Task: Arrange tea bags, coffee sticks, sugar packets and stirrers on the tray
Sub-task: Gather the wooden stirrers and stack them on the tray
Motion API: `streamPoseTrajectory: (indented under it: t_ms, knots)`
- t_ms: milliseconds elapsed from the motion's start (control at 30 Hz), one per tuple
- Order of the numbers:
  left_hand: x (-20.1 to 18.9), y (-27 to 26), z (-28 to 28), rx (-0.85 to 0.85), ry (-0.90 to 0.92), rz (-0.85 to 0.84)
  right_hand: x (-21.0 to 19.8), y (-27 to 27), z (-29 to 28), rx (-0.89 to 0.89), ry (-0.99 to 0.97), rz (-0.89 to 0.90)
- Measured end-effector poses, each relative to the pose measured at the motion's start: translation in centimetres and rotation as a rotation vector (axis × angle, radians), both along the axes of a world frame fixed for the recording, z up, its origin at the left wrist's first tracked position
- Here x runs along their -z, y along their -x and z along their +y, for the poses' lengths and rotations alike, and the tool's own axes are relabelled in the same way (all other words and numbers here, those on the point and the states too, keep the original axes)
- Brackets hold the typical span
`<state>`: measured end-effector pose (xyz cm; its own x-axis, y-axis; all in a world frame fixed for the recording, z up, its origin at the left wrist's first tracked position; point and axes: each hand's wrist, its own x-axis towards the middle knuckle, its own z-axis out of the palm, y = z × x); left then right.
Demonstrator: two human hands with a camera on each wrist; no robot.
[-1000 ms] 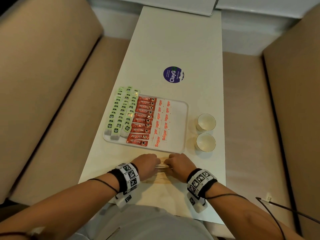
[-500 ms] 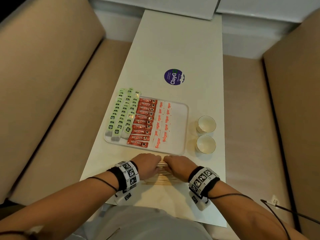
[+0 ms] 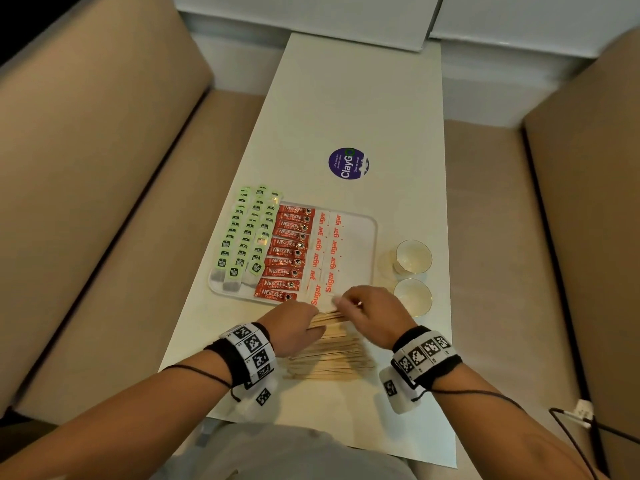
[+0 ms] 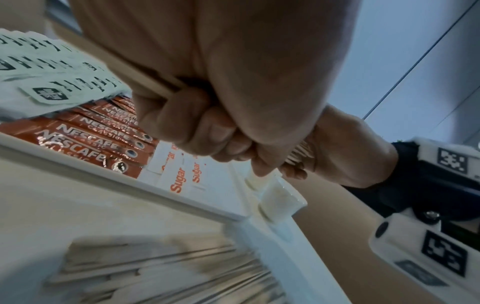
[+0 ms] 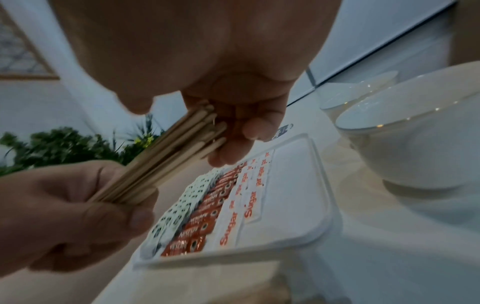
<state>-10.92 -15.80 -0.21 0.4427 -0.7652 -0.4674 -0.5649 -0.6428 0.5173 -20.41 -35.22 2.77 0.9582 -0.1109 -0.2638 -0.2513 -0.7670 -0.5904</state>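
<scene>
A: Both hands are on one bundle of stirrers [image 5: 166, 156], lifted just off the surface [image 3: 346, 98] at the tray's [image 3: 370, 233] near edge.

B: Left hand [image 3: 294, 327] is fisted round one end, right hand [image 3: 374, 317] has its fingers curled round the other.

A: More stirrers, the loose pile [image 3: 329, 358], lie directly beneath them.

B: On the tray: tea bags [image 3: 246, 233] left, coffee sticks [image 3: 287, 251] middle, sugar packets [image 3: 325, 258] beside them. Two cups [image 3: 412, 271] stand right of it.
</scene>
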Motion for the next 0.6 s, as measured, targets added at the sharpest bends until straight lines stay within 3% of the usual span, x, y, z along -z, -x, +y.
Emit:
streamPoseTrajectory:
  t_ms: [133, 267, 400, 600]
  knots:
    - [-0.7, 0.2, -1.0, -0.069, 0.060, 0.001, -0.3, -0.9, 0.6, 0.253, -0.208, -0.040]
    - [-1.6, 0.6, -1.9, -0.097, 0.065, 0.011, -0.6, -1.2, 1.8, 0.218, -0.240, -0.040]
    - [-1.7, 0.1, -1.7, -0.135, 0.085, -0.001, -0.6, -1.2, 1.1, 0.356, -0.211, -0.074]
    - [-1.8, 0.2, -1.7, -0.136, 0.133, 0.072, -0.9, -0.8, 1.2, 0.258, -0.362, -0.007]
